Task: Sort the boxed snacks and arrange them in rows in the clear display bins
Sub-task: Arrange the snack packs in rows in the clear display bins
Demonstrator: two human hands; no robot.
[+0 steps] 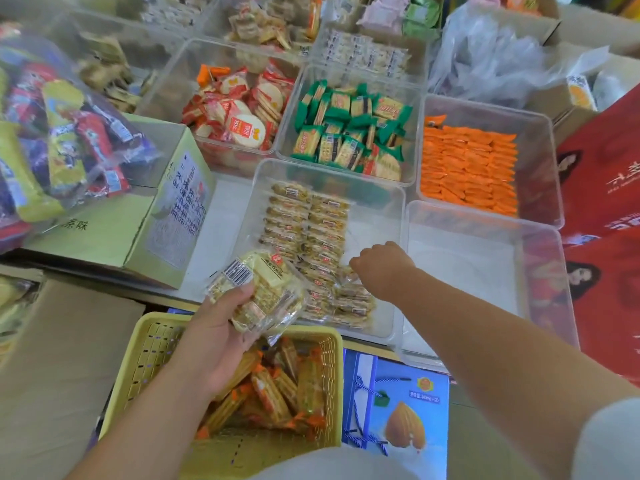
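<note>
A: How far along is it looking?

B: Partway, by my reading. Two rows of snack packets [304, 230] are lying in the clear bin [398, 202] under the right hand [381, 268]. The second bin [460, 271], just outside that hand, is not yet taking any.

A: And the hands?

B: The left hand [214, 327] is gripping a stack of packets [258, 292], hovering over the yellow basket [149, 344], near the bin's front edge. The right is reaching down, fingers curled onto the near end of the rows; whether it is pinching a packet, I cannot tell.

A: What's left?

B: The held stack, and probably the orange packets [277, 386] waiting below the left wrist.
</note>
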